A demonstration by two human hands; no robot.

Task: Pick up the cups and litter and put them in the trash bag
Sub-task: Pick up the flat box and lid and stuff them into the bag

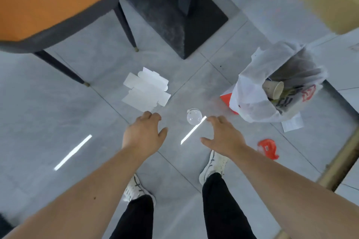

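The white trash bag (258, 91) stands open on the floor, a paper cup (274, 88) inside, other contents unclear; a clear lid (193, 117) lies between the empty, spread left hand (144, 132) and right hand (223, 135); flattened white carton (146, 90) beyond.

Nothing is reading clearly here — the white trash bag (252, 93) is showing a red emblem and dark printed characters on its side, too blurred to make out, and the paper slip (293, 124) beneath it is showing faint print only.

A café or canteen dining area: orange-seated chair (48, 2) beside a pedestal table base (174, 17) on grey floor tiles (97, 60).
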